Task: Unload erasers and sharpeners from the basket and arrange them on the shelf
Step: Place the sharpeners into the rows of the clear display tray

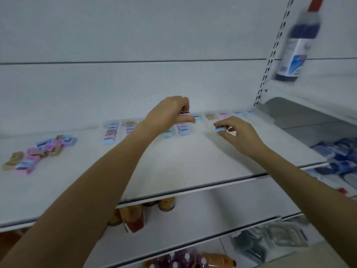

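Observation:
My left hand [170, 113] pinches a small pink sharpener [184, 113] above the back of the white shelf [183, 165]. My right hand [237, 132] pinches a light blue sharpener [220, 129] just over the shelf surface. Short rows of pastel sharpeners and erasers [111, 133] line the shelf's back, with single pieces [210, 117] further right. A loose heap of pastel pieces [40, 151] lies at the left of the shelf. No basket is in view.
A blue-and-white bottle [297, 45] stands on a higher shelf at the right. Blue packets [336, 157] fill the neighbouring shelf on the right. Jars and bottles [135, 215] stand on the shelves below. A slotted upright [270, 59] bounds the shelf's right side.

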`<state>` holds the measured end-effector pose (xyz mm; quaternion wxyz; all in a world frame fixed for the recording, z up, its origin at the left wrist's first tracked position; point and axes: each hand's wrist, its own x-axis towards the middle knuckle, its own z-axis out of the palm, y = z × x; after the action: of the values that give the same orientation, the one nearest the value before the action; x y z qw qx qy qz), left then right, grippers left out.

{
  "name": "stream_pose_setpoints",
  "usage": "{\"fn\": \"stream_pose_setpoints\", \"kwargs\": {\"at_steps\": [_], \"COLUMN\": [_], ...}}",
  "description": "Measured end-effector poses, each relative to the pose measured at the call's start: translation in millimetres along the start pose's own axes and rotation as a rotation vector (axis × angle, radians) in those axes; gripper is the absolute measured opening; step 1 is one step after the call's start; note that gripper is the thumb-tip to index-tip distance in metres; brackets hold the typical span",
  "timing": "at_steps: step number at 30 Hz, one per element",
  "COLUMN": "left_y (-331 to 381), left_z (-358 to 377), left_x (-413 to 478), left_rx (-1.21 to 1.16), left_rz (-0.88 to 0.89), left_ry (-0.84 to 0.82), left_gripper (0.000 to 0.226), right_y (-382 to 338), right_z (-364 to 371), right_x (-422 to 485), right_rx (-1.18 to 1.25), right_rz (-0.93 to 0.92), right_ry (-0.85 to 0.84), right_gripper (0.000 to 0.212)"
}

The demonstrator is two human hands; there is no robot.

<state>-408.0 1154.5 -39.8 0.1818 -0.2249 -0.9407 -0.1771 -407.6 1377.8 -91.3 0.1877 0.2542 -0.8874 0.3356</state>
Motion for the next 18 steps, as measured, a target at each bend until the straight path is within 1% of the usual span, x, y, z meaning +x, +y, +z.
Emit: {"fn": "stream_pose_setpoints", "kwargs": {"at_steps": [6, 9, 11, 15, 18], "left_y": [-4.4, -4.6, -3.1, -6.2, -12.4], "left_z": [13.5, 27.8, 38.7, 57.4, 63.6], "left_x": [45.8, 60.8, 65.6, 69.0, 69.1], "left_rx": [0.002, -0.001, -0.047, -0.083, -0.093], "left_rz": [0.033, 0.036, 0.018, -0.058, -0.116], "left_ry": [-0.015, 0.040, 0.073, 0.073, 0.090], "left_gripper": [0.040, 0.038, 0.037, 0.035, 0.026], "right_y": [27.3, 38.9, 46.1, 59.6, 65.0], "right_z": [-14.6, -17.9, -15.3, -9.0, -6.1], "right_x": [13.3, 22.0, 27.2, 48.5, 71.6], "right_rx": [-0.013, -0.004, 0.009, 0.009, 0.043], "right_rz": [0.082, 0.082, 0.085, 0.036, 0.007], "right_ry": [0.047, 0.082, 0.077, 0.021, -0.009], "right_gripper": [0.020, 0.020, 0.019, 0.019, 0.020]}}
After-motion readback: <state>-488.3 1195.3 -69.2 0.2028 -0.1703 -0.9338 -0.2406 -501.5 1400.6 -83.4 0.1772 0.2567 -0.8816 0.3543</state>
